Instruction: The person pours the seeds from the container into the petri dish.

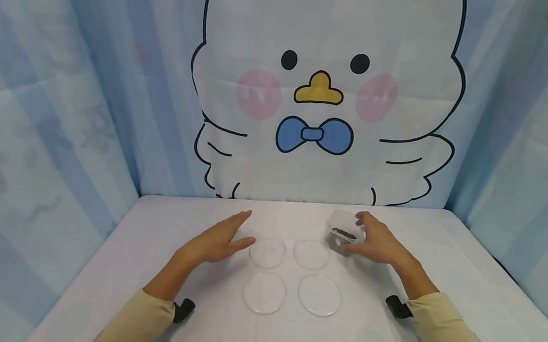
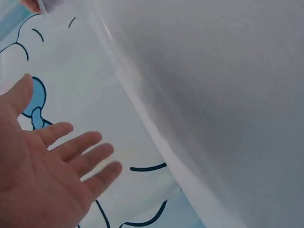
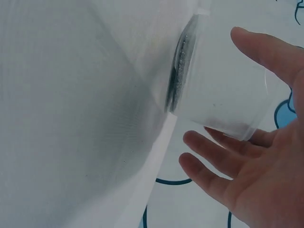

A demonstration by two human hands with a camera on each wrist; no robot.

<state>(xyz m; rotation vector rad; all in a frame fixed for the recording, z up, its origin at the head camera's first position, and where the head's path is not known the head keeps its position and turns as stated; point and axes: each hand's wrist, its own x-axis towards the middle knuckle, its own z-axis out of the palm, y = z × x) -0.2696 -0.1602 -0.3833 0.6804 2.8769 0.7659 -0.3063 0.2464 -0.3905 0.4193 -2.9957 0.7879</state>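
My right hand (image 1: 378, 240) is at a clear plastic container (image 1: 344, 217) at the far right of the rings. Its thumb (image 3: 266, 52) lies along one side of the container and the other fingers (image 3: 209, 147) curve round the opposite side. A layer of small dark pieces (image 3: 183, 66) covers the container's bottom; their kind is too small to make out. My left hand (image 1: 220, 241) hovers left of the rings, its fingers straight and spread, palm empty in the left wrist view.
Four clear rings lie in a two-by-two layout on the white table, among them a front left ring (image 1: 264, 293) and a front right ring (image 1: 320, 295). Behind the table's far edge hangs a curtain (image 1: 311, 178) with a cartoon bird; more curtains flank both sides.
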